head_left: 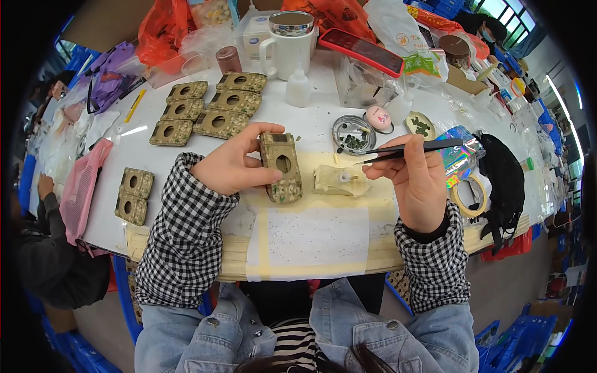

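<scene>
My left hand (233,165) grips a camouflage-patterned rectangular housing (289,183) with a round hole, its thumb on the front face and fingers along the far side. In my right hand (420,186) is a pair of dark tweezers (438,145), their tips pointing left, apart from the housing. Under the tips lies a cream-coloured taped pad (326,179) with a small whitish piece on it. Just beyond, a round clear dish (354,133) holds small dark green bits. Whether the tweezers pinch anything is too small to tell.
Several matching housings (180,110) stand in rows at the back left, two more (132,196) nearer. A white mug (292,46), a squeeze bottle (298,90) and a red-cased phone (362,52) are behind. Tape roll (457,202) and black cloth (500,180) lie right. Another person's hand (45,186) shows far left.
</scene>
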### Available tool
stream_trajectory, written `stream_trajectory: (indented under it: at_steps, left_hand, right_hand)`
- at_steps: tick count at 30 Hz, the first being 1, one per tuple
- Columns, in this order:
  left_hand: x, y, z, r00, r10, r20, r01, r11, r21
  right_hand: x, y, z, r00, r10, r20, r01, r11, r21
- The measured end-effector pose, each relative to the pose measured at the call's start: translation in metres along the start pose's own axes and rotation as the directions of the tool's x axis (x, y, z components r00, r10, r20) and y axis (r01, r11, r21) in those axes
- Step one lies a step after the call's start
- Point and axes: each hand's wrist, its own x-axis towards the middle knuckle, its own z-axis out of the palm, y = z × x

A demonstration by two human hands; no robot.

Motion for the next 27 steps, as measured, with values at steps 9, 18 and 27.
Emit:
stream_trajectory:
  at_steps: [9, 18, 27]
  left_hand:
    - [-0.010, -0.003, -0.006, 0.977, 0.198, -0.084, -0.133, 0.861, 0.492]
    - [-0.016, 0.001, 0.002, 0.918, 0.314, -0.243, -0.032, 0.669, 0.743]
    - [-0.014, 0.007, 0.055, 0.679, 0.724, -0.123, -0.495, 0.575, 0.652]
  right_hand:
    - [-0.004, 0.002, 0.006, 0.996, -0.088, 0.021, 0.091, 0.980, -0.179]
    - [-0.005, 0.002, 0.010, 0.997, -0.067, 0.047, 0.076, 0.967, -0.241]
    - [-0.008, 0.007, 0.019, 0.997, -0.025, 0.073, 0.045, 0.957, -0.287]
